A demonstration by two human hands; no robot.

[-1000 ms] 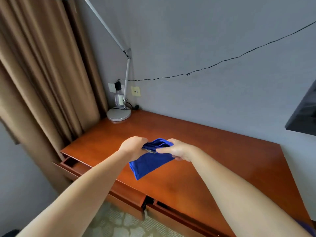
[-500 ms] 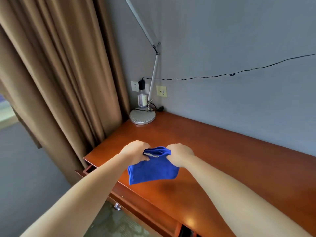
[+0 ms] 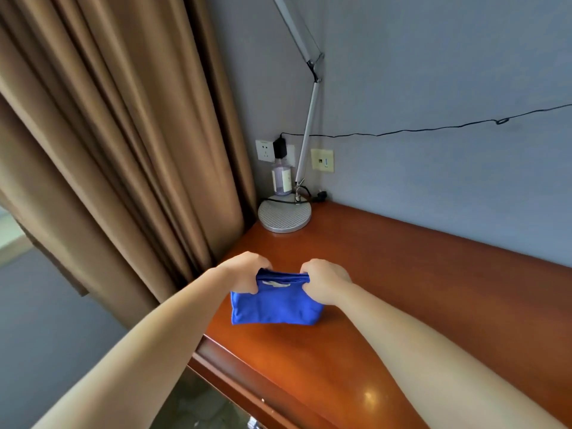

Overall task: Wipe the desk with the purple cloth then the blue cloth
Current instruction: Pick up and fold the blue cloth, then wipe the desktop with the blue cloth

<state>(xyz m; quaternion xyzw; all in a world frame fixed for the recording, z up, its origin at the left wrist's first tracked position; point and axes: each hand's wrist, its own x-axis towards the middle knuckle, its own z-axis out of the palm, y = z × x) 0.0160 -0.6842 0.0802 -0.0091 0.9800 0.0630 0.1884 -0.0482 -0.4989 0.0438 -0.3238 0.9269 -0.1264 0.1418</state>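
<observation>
A folded blue cloth (image 3: 275, 306) hangs just above the left end of the reddish wooden desk (image 3: 418, 280), its lower edge close to the surface. My left hand (image 3: 244, 272) grips its top left corner and my right hand (image 3: 325, 281) grips its top right corner, both with curled fingers. A small white label shows near the cloth's top edge. No purple cloth is in view.
A silver desk lamp stands with its round base (image 3: 284, 216) in the far left corner, a small bottle (image 3: 281, 178) behind it. Wall sockets (image 3: 266, 150) and a black cable (image 3: 433, 129) run along the grey wall. Brown curtains (image 3: 123, 150) hang left of the desk.
The view has swung left toward the lamp corner. Both hands have carried the cloth leftward and spread it into a neat folded rectangle held by its top corners.
</observation>
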